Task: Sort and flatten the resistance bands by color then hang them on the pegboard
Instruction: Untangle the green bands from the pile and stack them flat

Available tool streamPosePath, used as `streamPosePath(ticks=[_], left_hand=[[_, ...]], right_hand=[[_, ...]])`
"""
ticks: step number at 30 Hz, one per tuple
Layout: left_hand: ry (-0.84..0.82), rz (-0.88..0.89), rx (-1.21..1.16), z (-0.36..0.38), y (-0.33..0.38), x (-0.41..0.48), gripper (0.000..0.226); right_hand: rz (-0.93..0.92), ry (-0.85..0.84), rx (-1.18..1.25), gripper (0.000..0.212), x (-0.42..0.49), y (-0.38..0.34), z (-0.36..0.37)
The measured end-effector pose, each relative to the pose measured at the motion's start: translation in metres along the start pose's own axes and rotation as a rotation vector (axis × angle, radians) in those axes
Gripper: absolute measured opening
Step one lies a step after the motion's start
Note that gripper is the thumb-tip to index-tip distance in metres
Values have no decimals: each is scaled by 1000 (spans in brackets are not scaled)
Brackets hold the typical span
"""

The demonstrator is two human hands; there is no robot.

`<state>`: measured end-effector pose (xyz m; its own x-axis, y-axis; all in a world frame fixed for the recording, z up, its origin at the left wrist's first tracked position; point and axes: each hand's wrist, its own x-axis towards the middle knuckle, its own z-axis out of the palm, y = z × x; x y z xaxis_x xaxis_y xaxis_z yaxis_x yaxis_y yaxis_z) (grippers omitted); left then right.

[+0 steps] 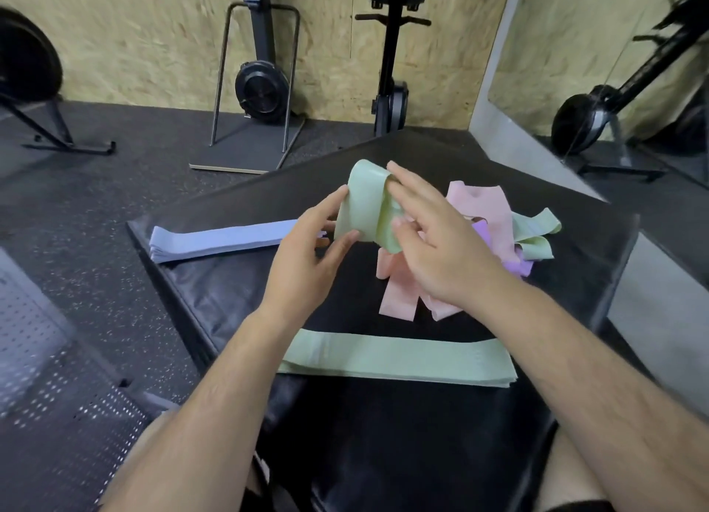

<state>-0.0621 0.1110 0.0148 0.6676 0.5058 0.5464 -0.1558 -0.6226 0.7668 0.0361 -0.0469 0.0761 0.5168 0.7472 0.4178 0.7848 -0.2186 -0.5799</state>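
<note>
Black padded bench (383, 435), speckled rubber floor (115, 212), OSB wall (153, 51)

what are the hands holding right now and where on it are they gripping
A green band, raised above the mat. The left hand pinches its left lower edge; the right hand has fingers on its right side.

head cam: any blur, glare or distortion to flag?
Head view: left edge smeared, the pegboard soft; wide-angle bowing on the walls; sheen on the black mat; both hands and the green band are fairly sharp.
</note>
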Motion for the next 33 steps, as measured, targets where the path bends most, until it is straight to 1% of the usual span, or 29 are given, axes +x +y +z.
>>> streamPosePath(ticks=[3, 5, 8, 11, 14, 17, 21, 22, 23, 25, 26, 28, 30, 31, 33], left_hand=[[5, -71, -105, -2, 15, -19, 50], [-14, -126, -182, -5, 26, -33, 42], [-27, -149, -204, -11, 48, -58, 26], [-43, -178, -225, -18, 69, -87, 16], [-105, -211, -242, -23, 80, -118, 16], [-122, -261, -252, -26, 93, -141, 17], [-124, -326, -224, -28, 109, -147, 34], [-122, -321, -226, -27, 113, -147, 33], [-119, -316, -236, -27, 117, -147, 27], [-114, -326, -270, -24, 124, -145, 7], [-114, -342, -295, -23, 126, -144, 7], [-131, -389, -372, -22, 135, -141, 11], [-173, -398, -453, -23, 145, -139, 17], [-204, -392, -491, -23, 150, -138, 20], [-250, -377, -569, -25, 155, -137, 19]], right_hand=[[38, 12, 27, 50, -24, -5, -6], [65, 16, 54, 51, -41, -8, -7], [81, 10, 105, 51, -70, -14, -9], [74, 49, 119, 50, -100, -16, -10], [54, 78, 107, 46, -133, -22, -7], [56, 123, 118, 41, -165, -25, -1], [127, 162, 109, 32, -185, -22, 5], [132, 167, 120, 32, -188, -22, 5], [135, 161, 137, 32, -191, -23, 6], [141, 134, 173, 29, -195, -25, 8], [152, 124, 179, 27, -196, -26, 9], [191, 116, 171, 35, -197, -30, 5], [165, 85, 189, 46, -194, -36, -3], [127, 56, 230, 48, -193, -40, -6], [69, 20, 380, 45, -191, -50, -11]])
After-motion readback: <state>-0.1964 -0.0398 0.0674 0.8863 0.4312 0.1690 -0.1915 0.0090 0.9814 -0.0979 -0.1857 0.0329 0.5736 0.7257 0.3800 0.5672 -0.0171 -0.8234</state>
